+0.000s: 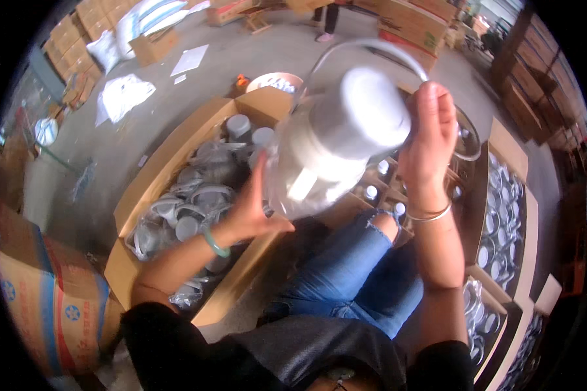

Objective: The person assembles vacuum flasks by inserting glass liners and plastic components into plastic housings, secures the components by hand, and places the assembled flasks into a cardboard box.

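Silver canister [339, 133] at one o'clock, its handle [369, 43] clasped in the right grip [432, 133], left grip [251, 207] spread against its clear bag [285, 192]! The lid end [374, 107] looks bare, so bagging seems unfinished; bagged ones [215, 171] crowd the nine-o'clock carton [264, 103], more canisters [496, 221] at three.

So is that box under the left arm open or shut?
Open: the box has its top uncovered, showing grey-topped containers inside.
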### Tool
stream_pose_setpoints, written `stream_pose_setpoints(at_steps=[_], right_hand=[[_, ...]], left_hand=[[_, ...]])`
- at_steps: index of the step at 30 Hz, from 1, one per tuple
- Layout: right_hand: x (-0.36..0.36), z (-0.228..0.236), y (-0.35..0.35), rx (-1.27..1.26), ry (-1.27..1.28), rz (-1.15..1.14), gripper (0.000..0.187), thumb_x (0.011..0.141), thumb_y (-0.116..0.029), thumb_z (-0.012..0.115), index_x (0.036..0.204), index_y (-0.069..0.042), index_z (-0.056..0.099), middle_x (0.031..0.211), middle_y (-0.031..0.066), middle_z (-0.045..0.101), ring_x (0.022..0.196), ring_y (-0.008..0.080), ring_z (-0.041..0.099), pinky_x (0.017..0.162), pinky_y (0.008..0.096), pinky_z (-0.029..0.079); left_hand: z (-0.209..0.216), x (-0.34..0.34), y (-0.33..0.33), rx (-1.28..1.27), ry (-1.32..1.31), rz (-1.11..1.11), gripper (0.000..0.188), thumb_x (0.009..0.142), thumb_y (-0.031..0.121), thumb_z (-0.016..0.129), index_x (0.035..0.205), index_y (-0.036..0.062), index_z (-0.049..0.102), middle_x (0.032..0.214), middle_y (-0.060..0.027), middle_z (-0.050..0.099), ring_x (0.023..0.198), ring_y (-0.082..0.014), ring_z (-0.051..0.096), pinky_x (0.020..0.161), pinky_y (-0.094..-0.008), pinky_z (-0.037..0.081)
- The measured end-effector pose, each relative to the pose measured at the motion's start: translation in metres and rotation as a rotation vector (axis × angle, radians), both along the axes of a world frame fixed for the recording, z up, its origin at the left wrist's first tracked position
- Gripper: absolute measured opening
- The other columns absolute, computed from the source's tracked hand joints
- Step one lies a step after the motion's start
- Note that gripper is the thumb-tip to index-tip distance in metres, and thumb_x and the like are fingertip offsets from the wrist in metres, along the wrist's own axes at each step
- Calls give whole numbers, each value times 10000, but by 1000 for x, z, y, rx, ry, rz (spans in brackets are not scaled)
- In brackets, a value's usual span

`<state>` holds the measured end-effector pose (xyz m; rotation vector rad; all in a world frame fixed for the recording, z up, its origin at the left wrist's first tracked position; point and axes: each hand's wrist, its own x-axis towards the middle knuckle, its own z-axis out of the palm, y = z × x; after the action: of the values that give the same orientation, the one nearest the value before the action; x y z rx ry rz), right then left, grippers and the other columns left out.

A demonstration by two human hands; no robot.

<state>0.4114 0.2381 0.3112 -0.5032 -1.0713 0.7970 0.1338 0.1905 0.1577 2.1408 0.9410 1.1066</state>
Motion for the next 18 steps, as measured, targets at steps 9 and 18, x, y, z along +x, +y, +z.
stream_pose_setpoints(at_steps=[9,18], right_hand=[[120,53,-63,148,-167,-220,232,1001,-244,573,1029,-19,624,872,6,625,792,69,571,705,195,460],[227,27,-96,-8,-327,-625,249,959,-279,651,981,-31,651,839,-53,597,740,22,489,642,170,391]], left_hand=[[-176,136,115,-89,-114,86,876,806,238,741,1498,62,233,1313,-233,497,1177,-381,517,973,-457,441],[-232,165,57,-255,923,-243,418,929,139,513,1344,180,545,1276,-157,581,1138,-337,578,914,-423,503]])
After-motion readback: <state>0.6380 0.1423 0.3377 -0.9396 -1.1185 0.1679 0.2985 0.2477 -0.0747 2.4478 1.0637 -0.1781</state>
